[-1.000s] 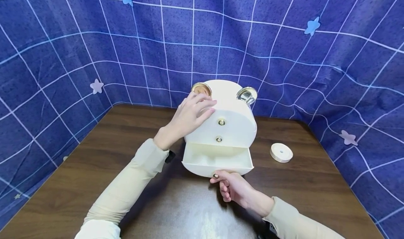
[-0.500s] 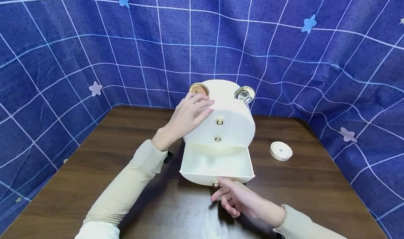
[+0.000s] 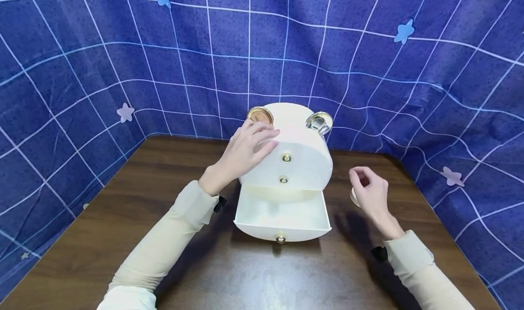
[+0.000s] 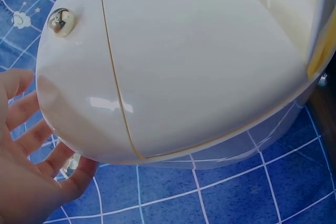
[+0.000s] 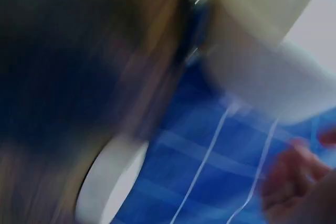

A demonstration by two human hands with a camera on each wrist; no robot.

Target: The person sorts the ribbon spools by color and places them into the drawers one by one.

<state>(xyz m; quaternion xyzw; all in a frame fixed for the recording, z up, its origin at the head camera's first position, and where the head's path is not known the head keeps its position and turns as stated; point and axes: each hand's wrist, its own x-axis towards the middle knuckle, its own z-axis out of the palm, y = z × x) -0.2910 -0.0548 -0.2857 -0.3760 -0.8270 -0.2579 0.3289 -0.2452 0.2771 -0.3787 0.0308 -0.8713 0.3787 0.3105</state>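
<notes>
A white rounded drawer box point(image 3: 307, 171) stands on the table, its lowest drawer point(image 3: 282, 233) pulled out and bare inside. Gold knobs mark the drawer fronts. My left hand point(image 3: 245, 151) rests on the box's upper left side, fingers spread along its edge in the left wrist view. To the right of the box, my right hand point(image 3: 371, 195) hovers above a white round roll point(image 3: 354, 198), fingers loosely bent and holding nothing. Most of the roll is hidden by that hand in the head view. The blurred right wrist view shows the roll point(image 5: 113, 182) apart from the fingers.
Two shiny gold-rimmed ears, left point(image 3: 261, 113) and right point(image 3: 320, 122), stick out from the top of the box. Behind the brown wooden table point(image 3: 176, 164) hangs a blue curtain point(image 3: 229, 42) with white grid lines and stars.
The lowest drawer has come further out. My right hand has let go of its knob and moved right, over the white roll. My left hand has stayed on the box.
</notes>
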